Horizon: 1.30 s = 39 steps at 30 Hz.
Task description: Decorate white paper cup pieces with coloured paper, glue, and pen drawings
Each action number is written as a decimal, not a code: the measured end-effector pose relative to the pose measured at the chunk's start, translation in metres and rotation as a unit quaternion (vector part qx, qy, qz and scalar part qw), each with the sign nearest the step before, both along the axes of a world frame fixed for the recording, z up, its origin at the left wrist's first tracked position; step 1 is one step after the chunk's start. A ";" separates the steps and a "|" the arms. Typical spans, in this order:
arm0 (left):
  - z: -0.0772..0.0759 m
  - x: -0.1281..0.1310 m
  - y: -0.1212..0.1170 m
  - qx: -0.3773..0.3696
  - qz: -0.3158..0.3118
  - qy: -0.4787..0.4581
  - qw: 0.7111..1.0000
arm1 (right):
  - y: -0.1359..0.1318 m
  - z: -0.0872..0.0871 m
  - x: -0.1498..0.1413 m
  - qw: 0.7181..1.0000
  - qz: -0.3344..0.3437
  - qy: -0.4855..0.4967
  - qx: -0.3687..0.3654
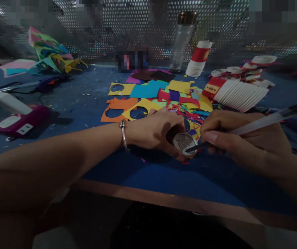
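Note:
My left hand [161,133], with a silver bangle at the wrist, curls its thumb and fingers around a white paper cup base [183,142]. Black pen lines, some crossed like a grid, cover its round face, which tilts toward me. In my right hand [242,138] is a pen [260,121] with a clear barrel and a black end, pinched between thumb and fingers. The pen's dark tip rests on or just above the drawn face; I cannot tell which. Cut coloured paper [148,90] lies just beyond both hands.
Stacked paper cups [242,93] lie on their side at the right, before cut cup pieces [264,60]. Behind stand an upright cup stack [199,58] and a clear bottle [181,45]. A purple power adapter [21,121] and folded paper [47,52] are at the left. A perforated metal panel [107,38] backs the blue table [138,173].

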<state>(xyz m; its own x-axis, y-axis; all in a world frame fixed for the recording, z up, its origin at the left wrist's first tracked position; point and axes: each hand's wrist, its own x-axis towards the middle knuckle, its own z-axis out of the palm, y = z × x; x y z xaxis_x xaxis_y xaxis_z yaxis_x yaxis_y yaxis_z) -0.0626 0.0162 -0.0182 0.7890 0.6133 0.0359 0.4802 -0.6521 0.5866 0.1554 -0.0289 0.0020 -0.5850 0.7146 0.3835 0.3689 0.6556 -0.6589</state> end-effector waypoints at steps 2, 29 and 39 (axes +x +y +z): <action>0.000 0.000 0.000 -0.005 -0.007 -0.008 1.000 | 0.000 0.001 0.001 1.000 -0.019 0.009 0.015; 0.005 -0.003 -0.003 0.186 0.103 -0.036 0.977 | 0.028 -0.002 0.017 0.982 -0.188 -0.001 0.033; 0.007 -0.003 -0.007 0.146 0.087 -0.097 0.981 | 0.030 -0.002 0.016 0.989 -0.143 0.024 -0.013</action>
<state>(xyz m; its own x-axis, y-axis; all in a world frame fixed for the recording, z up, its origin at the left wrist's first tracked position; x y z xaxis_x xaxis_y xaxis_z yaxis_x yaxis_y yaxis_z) -0.0660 0.0093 -0.0115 0.6339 0.6797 0.3690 0.4969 -0.7236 0.4791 0.1716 0.0016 0.0000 -0.3390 0.8581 0.3856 0.5047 0.5118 -0.6952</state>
